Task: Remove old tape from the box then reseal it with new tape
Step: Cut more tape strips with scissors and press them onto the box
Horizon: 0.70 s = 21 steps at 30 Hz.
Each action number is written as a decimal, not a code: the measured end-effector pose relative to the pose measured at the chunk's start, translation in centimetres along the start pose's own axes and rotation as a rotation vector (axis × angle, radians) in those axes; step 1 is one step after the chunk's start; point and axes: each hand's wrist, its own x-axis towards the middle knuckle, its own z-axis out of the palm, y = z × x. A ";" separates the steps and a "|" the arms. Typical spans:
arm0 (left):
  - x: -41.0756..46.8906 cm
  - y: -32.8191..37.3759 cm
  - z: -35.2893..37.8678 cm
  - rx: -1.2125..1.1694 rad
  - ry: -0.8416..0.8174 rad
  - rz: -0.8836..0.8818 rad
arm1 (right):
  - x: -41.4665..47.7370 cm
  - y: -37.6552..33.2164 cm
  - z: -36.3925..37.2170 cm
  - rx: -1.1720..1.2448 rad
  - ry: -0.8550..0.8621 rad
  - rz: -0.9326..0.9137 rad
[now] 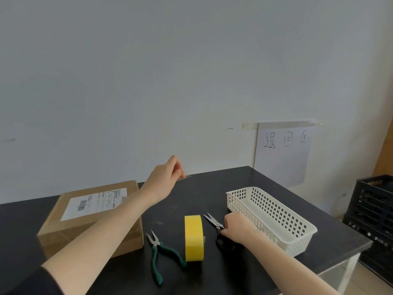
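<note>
The box lay at the table's left, label up, glossy tape over its near face; the seal could not be judged from where I stood. The left hand reached past it toward the far edge, fingers pinched on a small clear strip, apparently tape. That scrap is best stuck down well clear of the work. Pliers and the yellow roll, on edge, sat mid-table untouched. The right hand closed on the scissors at the handles, blades pointing away. A grip through the loops would be advisable before lifting. The white basket just beside held nothing; the black crate off the table's right showed no clear contents.
</note>
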 end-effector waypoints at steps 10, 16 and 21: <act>-0.6 -0.3 -0.3 0.058 0.019 0.077 | 0.8 -5.1 -8.1 1.144 0.054 0.012; -2.0 0.0 -1.0 0.106 0.039 0.120 | 0.1 -7.9 -10.4 1.397 -0.197 -0.100; -3.5 -1.2 -1.9 0.121 0.069 0.143 | 0.6 -9.4 -10.1 1.438 -0.227 -0.163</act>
